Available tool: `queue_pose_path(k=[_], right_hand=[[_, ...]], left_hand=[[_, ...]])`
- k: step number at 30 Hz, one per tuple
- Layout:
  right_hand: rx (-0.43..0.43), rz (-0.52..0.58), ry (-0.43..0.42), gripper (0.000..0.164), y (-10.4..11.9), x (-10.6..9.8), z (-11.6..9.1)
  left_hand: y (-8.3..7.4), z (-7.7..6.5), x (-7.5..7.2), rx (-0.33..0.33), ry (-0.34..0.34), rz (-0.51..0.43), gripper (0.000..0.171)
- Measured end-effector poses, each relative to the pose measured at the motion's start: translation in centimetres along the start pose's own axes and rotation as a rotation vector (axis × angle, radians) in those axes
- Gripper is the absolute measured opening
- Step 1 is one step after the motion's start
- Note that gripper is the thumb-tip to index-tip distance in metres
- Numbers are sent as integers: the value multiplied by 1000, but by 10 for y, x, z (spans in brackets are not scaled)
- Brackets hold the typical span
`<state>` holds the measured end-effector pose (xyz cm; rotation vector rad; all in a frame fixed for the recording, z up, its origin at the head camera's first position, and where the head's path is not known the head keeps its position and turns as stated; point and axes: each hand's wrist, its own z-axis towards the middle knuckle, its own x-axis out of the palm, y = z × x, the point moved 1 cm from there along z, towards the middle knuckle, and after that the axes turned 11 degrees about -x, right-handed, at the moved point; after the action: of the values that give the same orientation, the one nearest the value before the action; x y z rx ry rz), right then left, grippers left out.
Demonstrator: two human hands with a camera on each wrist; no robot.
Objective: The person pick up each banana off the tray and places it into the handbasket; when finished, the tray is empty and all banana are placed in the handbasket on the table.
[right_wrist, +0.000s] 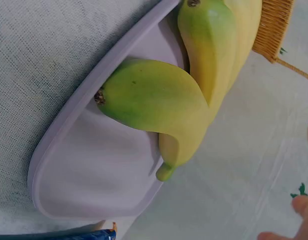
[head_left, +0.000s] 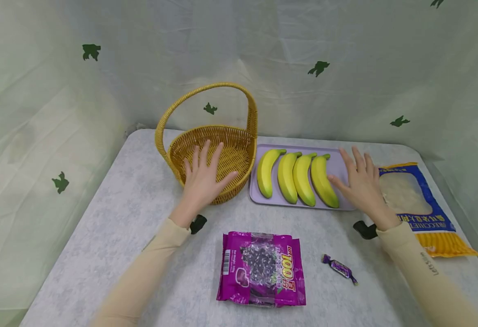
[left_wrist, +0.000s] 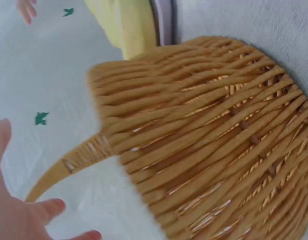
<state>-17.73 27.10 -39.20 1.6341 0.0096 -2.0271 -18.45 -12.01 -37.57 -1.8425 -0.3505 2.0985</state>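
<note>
My left hand [head_left: 203,181] hovers with spread fingers in front of a tan wicker basket [head_left: 244,181] with a tall arched handle. The left wrist view has the basket's woven side [left_wrist: 208,130] close up, with part of that hand [left_wrist: 14,210] at the edge. Over the right end of a lilac tray [head_left: 255,197] my right hand [head_left: 362,186] is held with its fingers extended, gripping nothing. Several yellow bananas [head_left: 303,179] lie side by side on the tray. The rightmost banana [right_wrist: 149,95], greenish at one end, is nearest that hand.
A purple candy bag [head_left: 261,270] lies at the front middle of the table. To its right is one wrapped candy [head_left: 340,269]. A blue and yellow pasta bag [head_left: 439,209] lies at the right edge. White sheeting [head_left: 279,41] with green bird shapes hangs around the table.
</note>
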Motion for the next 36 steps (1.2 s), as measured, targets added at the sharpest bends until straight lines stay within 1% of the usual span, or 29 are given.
queue_pose_path(k=[4,7,10,13,15,17,19,20,22,23,25,28,30,33,36], right_hand=[[-83,86,-45,81,0,-3,3],[-128,186,-71,81,-2,-3,7],[-127,311,-74,82,-3,-3,9],[-91,455,-53,82,-5,-5,10],[-59,548,-27,82,-6,-6,10],[-38,631,-6,82,-9,-6,10],[-15,696,9,82,-11,-5,10],[-6,719,13,81,-12,-5,10],[11,757,16,80,-15,-5,11],[23,771,18,80,-16,-4,11],[40,796,23,79,-18,-4,11],[62,815,38,79,-21,-3,12],[71,829,54,78,-23,-3,13],[97,842,99,78,-28,-2,14],[135,852,167,76,-31,-1,16]], left_hand=[[1,-14,-15,79,-6,-109,82],[5,-25,-28,136,-13,-247,79],[13,-33,-42,204,-51,-443,77],[25,-40,-54,269,-102,-668,73],[34,-43,-62,304,-135,-820,66],[44,-45,-68,323,-160,-975,61],[55,-46,-72,327,-192,-1107,57],[60,-46,-73,322,-208,-1165,55],[70,-46,-75,302,-238,-1249,54],[75,-45,-75,291,-251,-1277,54],[84,-43,-74,260,-269,-1301,54],[96,-39,-70,213,-269,-1291,55],[102,-35,-65,179,-249,-1265,56],[106,-31,-60,140,-207,-1215,59],[106,-27,-55,126,-167,-1179,61]])
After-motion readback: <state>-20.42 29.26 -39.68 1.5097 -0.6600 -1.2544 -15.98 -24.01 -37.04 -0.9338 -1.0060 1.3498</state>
